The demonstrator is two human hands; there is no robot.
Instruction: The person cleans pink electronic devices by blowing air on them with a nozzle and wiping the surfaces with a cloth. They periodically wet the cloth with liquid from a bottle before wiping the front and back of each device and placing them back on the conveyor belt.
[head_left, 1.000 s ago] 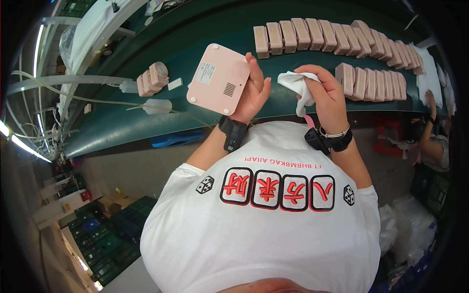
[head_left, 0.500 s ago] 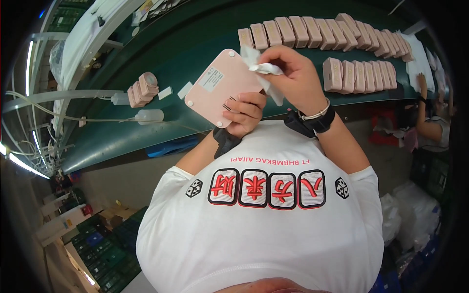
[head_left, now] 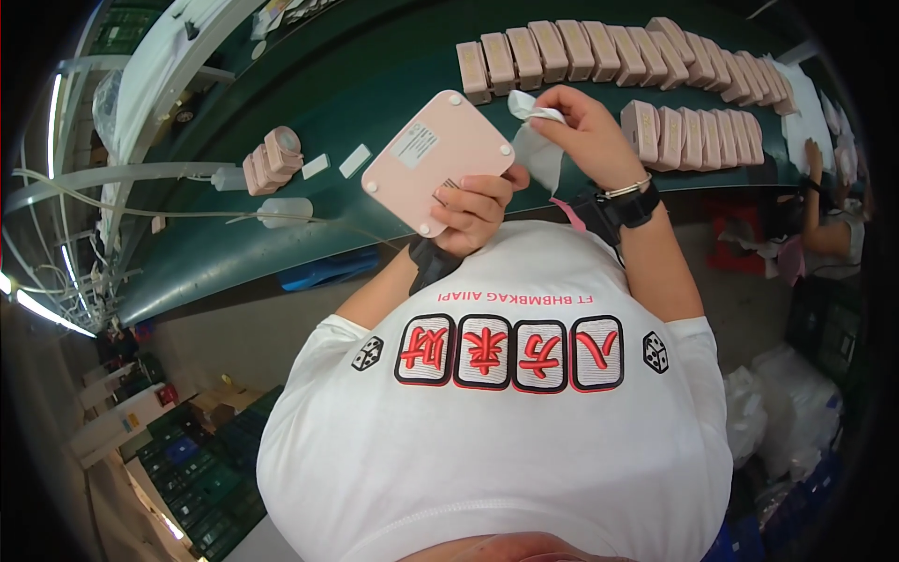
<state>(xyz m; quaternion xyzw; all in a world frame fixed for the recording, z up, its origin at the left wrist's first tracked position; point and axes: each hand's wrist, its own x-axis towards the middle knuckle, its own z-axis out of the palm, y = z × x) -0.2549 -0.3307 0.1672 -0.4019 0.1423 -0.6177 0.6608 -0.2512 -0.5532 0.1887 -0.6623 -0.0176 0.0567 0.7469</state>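
A pale pink square device (head_left: 440,159) with rounded corners is tilted up over the workbench. Its underside shows round white feet at the corners, a white label and a few dark slots. My left hand (head_left: 471,214) grips it by the lower right edge, fingers laid across the underside. To the right, my right hand (head_left: 592,131) pinches a white cloth (head_left: 538,155) that hangs down, apart from the device. Both wrists carry black straps. The side of the device turned from view is hidden.
Behind, a long row of pink devices (head_left: 599,51) stands on the green bench (head_left: 375,70), with a shorter row (head_left: 693,139) at right. Left lie two small white blocks (head_left: 355,160), stacked pink parts (head_left: 272,164) and a translucent bottle (head_left: 286,213). A co-worker's arm (head_left: 817,211) shows far right.
My right hand has drawn the cloth away from the device's edge, to the right. The device has turned slightly in my left hand, and more of its right corner shows.
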